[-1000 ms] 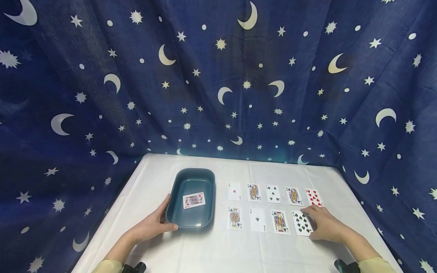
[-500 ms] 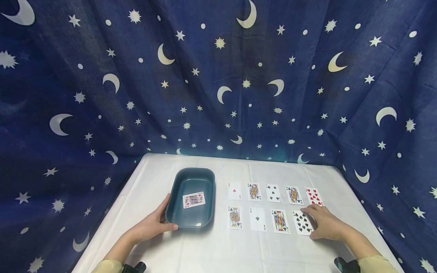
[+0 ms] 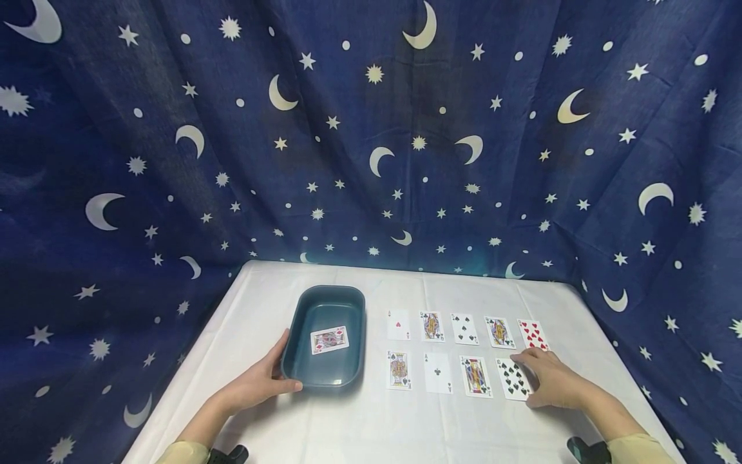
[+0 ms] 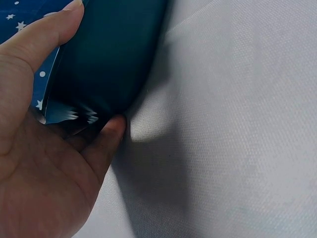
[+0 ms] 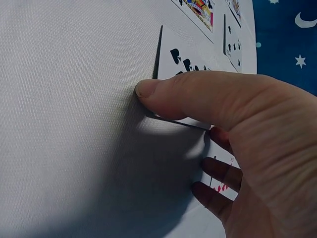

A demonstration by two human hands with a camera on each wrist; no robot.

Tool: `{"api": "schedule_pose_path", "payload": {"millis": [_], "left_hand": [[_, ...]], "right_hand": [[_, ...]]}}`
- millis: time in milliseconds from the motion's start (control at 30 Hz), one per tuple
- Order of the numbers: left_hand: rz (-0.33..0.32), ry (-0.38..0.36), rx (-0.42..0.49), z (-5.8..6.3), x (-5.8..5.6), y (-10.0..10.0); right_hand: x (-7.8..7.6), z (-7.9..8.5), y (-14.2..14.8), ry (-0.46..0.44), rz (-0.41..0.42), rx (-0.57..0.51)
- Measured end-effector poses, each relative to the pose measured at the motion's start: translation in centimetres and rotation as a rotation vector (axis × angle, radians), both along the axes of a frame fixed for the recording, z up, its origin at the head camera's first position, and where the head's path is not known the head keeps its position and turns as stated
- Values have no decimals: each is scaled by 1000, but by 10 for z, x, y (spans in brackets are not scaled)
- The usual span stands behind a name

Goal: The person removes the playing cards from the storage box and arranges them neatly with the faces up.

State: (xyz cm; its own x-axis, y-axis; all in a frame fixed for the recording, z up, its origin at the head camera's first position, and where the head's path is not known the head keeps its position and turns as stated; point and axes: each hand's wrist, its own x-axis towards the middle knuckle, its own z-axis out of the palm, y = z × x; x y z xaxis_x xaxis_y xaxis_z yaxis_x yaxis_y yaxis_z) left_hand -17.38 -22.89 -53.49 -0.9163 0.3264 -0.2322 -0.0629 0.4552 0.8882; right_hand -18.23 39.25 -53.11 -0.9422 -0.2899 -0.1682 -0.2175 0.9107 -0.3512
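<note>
My left hand (image 3: 255, 380) holds the near left corner of a dark teal rectangular tray (image 3: 361, 351), thumb (image 4: 54, 34) along the outside and fingers at the side and underneath. Inside the tray lies a red face card (image 3: 329, 340), face up. My right hand (image 3: 553, 381) spans the right end of a spade playing card (image 3: 513, 379), thumb at its near corner and index finger at its far edge. In the right wrist view the thumb covers part of this spade card (image 5: 173, 54), and the other fingers lie beyond it, near a red card (image 5: 224, 187).
Several face-up cards lie in two rows, among them an ace of hearts (image 3: 398, 325), an ace of clubs (image 3: 437, 372), a king (image 3: 399, 370), a jack (image 3: 476, 377) and a heart card (image 3: 532, 334). A white cloth (image 3: 382, 425) covers the table, and a starry blue curtain (image 3: 348, 161) surrounds it.
</note>
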Motion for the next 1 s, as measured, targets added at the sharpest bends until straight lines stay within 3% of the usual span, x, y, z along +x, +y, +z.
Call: {"api": "schedule_pose_path", "payload": {"millis": [200, 467, 700, 1000], "left_hand": [[-1, 3, 5, 0, 0, 0], [11, 4, -14, -1, -1, 0], [13, 1, -7, 0, 0, 0], [5, 10, 2, 0, 1, 0]], "right_hand": [[-3, 3, -4, -1, -21, -16], [-15, 21, -35, 176, 40, -69], [-35, 40, -101, 228, 122, -97], [-68, 53, -212, 217, 289, -140]]}}
